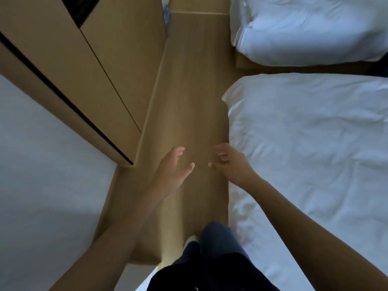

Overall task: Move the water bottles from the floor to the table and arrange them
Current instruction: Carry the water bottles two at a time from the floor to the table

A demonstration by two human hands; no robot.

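The person's left hand (pixel 173 172) and right hand (pixel 232 164) reach forward over the wooden floor (pixel 193 85), near each other, fingers spread and curled, holding nothing. A white bed (pixel 310 148) lies at the right, a wooden wardrobe (pixel 90 66) at the left. No water bottles show; the blurred picture may hide small details

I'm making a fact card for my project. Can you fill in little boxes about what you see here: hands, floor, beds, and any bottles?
left hand: open, empty, held out over the floor
right hand: open, empty, fingers curled, beside the near bed
floor: wooden strip between cabinet and beds
near bed: white, rumpled sheet
far bed: white bedding
cabinet: wooden, on the left
water bottles: none in view
table: not in view
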